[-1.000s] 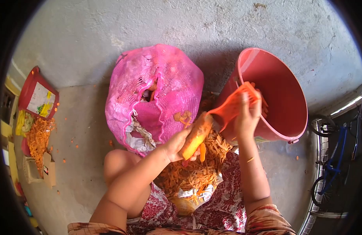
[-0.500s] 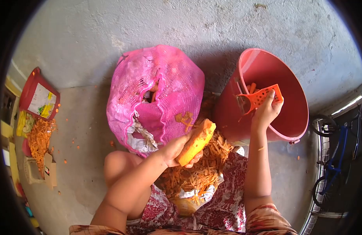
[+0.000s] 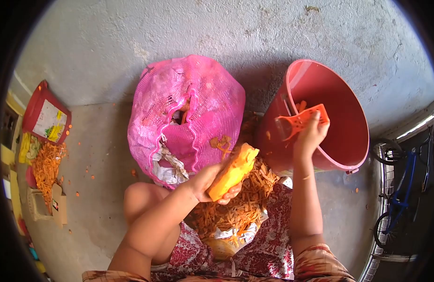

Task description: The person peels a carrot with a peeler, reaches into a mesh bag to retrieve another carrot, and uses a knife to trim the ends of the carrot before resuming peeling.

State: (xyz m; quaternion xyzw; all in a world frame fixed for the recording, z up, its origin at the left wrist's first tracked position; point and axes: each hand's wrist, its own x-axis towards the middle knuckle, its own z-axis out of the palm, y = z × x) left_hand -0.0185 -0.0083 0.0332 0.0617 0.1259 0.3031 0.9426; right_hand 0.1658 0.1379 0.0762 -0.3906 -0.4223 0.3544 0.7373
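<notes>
— What is sitting on the concrete floor (image 3: 99,141)?
— A pink mesh sack (image 3: 189,110).
— And the carrot (image 3: 232,171)?
— The left hand (image 3: 208,181) is gripping it over the peelings (image 3: 236,207), tip slanting up-right. The right hand (image 3: 308,136) is clasping the orange peeler (image 3: 302,120) at the red bucket (image 3: 339,141).

a grey concrete floor (image 3: 99,141) carries everything. at its centre stands a pink mesh sack (image 3: 189,108), with a red bucket (image 3: 339,136) at three o'clock. at nine o'clock lie a red tray (image 3: 45,117), carrot peelings (image 3: 45,167) and a small box (image 3: 57,204).
</notes>
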